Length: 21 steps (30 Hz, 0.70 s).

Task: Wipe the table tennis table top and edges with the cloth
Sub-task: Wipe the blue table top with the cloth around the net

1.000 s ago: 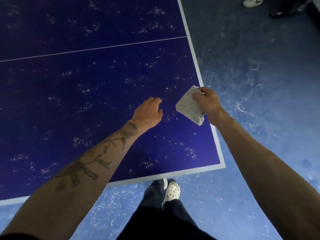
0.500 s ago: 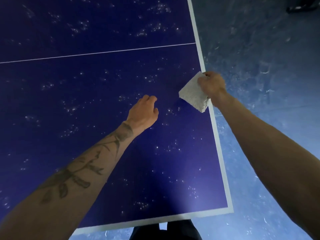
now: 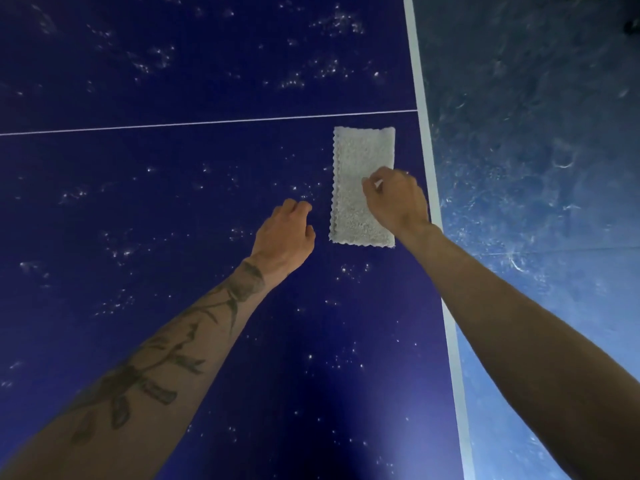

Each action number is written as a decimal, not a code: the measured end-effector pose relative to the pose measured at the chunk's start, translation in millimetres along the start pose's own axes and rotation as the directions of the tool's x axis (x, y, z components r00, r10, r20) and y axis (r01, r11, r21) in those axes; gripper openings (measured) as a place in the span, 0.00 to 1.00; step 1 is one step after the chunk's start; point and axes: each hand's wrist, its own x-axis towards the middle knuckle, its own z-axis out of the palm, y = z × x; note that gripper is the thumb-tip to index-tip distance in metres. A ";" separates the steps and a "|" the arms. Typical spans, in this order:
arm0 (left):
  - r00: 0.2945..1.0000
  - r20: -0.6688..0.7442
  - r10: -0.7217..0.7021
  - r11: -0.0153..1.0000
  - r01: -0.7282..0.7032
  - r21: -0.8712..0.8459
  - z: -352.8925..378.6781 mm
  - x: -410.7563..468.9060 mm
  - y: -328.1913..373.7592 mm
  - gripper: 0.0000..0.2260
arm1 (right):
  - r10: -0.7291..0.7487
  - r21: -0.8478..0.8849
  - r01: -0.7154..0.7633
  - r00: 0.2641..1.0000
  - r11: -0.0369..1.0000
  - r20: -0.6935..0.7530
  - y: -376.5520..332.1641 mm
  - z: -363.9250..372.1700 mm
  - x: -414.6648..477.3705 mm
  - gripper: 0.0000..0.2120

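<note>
Right of centre in the frame, the cloth (image 3: 360, 206) lies flat on the dusty blue worktop (image 3: 173, 209), near its right edge. The right hand (image 3: 398, 202) pinches it in its grip, probably spreading it for wiping; the left hand (image 3: 284, 237) hovers beside, grip loose and empty.

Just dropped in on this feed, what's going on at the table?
A person is at the dark blue table tennis table, whose top is dotted with white specks. The pale cloth lies flat on the top, close to the white right edge line. The right hand pinches the cloth at its right side. The left hand is just left of it, fingers loosely curled, holding nothing.
</note>
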 end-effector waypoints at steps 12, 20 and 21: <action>0.963 -0.255 0.088 0.976 -0.032 0.215 57.4 27.3 -33.6 0.23 | -0.146 -0.262 0.127 0.988 0.957 -0.052 16.4 57.4 33.6 0.28; 0.914 -0.394 0.094 0.989 -0.039 0.146 84.2 23.3 -38.7 0.23 | -0.105 -0.318 0.042 0.978 0.947 -0.182 42.3 54.1 65.3 0.28; 0.910 -0.403 0.096 0.989 -0.041 0.142 85.0 24.3 -39.6 0.22 | -0.126 -0.337 0.061 0.977 0.940 -0.172 39.0 57.6 66.7 0.30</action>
